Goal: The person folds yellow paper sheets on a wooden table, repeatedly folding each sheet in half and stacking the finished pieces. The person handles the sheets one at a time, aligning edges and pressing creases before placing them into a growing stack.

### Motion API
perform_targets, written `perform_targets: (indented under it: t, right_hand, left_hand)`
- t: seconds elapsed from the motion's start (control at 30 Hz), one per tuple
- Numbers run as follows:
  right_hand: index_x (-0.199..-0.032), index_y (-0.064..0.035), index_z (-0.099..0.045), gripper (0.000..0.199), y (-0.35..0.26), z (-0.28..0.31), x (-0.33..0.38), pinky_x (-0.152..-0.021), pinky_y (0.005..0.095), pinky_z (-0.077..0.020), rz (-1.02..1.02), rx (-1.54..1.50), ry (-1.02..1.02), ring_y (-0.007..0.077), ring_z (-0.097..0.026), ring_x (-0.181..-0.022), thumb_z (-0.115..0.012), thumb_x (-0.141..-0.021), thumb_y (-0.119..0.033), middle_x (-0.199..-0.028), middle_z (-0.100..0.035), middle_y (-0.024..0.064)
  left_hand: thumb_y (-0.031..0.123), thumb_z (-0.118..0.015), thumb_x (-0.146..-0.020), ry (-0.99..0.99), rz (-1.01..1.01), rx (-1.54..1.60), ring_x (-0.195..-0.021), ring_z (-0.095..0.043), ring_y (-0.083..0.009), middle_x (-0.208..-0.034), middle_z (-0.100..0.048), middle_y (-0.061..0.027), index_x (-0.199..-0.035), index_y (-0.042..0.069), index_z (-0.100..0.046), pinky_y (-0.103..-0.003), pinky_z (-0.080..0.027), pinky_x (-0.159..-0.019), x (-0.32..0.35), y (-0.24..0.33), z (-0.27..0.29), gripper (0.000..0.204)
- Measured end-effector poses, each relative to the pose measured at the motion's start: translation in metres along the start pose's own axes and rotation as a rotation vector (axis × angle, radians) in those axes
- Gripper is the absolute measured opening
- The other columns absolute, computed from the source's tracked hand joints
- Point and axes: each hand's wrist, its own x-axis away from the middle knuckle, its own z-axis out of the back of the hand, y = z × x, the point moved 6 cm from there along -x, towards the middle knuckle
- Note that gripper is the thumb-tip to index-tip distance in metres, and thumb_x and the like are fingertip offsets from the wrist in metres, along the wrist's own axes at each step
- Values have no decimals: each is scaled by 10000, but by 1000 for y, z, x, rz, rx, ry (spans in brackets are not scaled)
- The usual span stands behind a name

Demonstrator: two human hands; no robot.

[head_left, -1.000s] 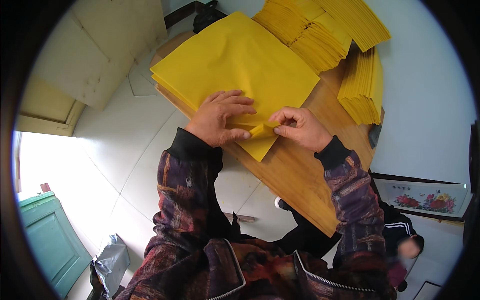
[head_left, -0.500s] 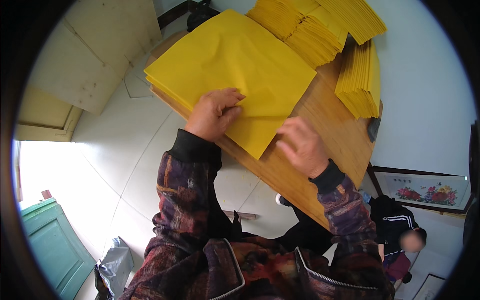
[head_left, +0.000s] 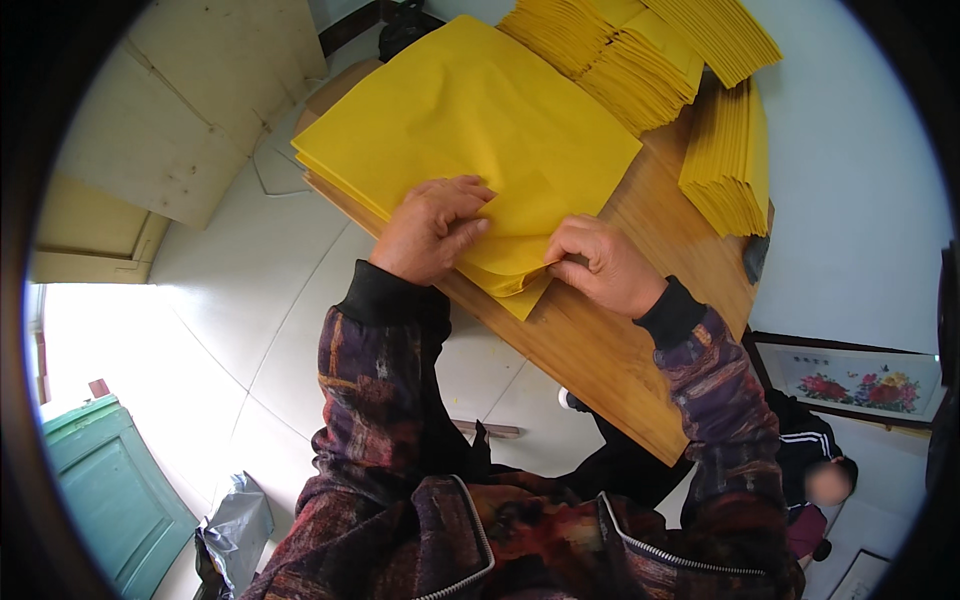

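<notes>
A stack of large yellow paper sheets (head_left: pixel 440 110) lies at the near left part of the wooden table. My left hand (head_left: pixel 432 230) is closed on the top sheet near its front, with the thumb and curled fingertips around a raised edge. Just to its right, my right hand (head_left: pixel 605 262) pinches the sheet's near right edge between thumb and fingers. Between the hands the near corner is lifted and folded back, and a lower yellow corner shows beneath it.
Folded yellow paper bundles (head_left: pixel 640 75) are piled at the table's far end, another bundle (head_left: pixel 727 165) by the right wall. The wooden table (head_left: pixel 640 390) extends toward me on the right. A framed flower picture (head_left: pixel 850 378) and a person (head_left: pixel 808 455) are at lower right.
My right hand has come in and taken hold of the sheet's edge, lifting and bending the near corner. My left hand stays nearly in place.
</notes>
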Motion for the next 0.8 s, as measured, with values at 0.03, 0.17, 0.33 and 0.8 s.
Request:
perform_targets:
  t: [0.03,0.17,0.33,0.8]
  right_hand:
    - [-803,-12,-574,101,3,0,-3,-643,327,-463,-46,-74,-17,260,-564,-729,-667,-767,-29,-770,-571,92]
    - [-800,-3,-547,127,12,0,-7,-622,296,-452,-185,-257,-89,184,-564,-685,-671,-782,-19,-751,-562,90]
    - [-821,-7,-547,123,16,0,-7,-634,269,-440,-235,-316,-122,130,-538,-693,-665,-789,-3,-760,-543,55]
    - [-1052,-96,-602,454,-25,-6,20,-941,412,-448,175,459,403,340,-469,-1170,-722,-630,23,-1305,-478,110]
  left_hand:
    - [67,-678,-834,-6,-8,1,-1198,-518,-355,-1146,-630,-166,-1006,-24,-629,-411,-410,-993,0,0,0,201]
    - [153,-732,-800,-70,-8,-13,-1257,-463,-351,-1219,-594,-154,-1046,-4,-633,-431,-362,-1038,5,5,2,309]
    - [223,-728,-755,-127,-54,-99,-1298,-423,-305,-1285,-556,-137,-1030,-17,-649,-450,-292,-1077,9,10,4,373]
    - [88,-589,-863,132,148,118,-839,-589,-407,-898,-629,-215,-973,-29,-616,-398,-485,-728,-1,0,1,163]
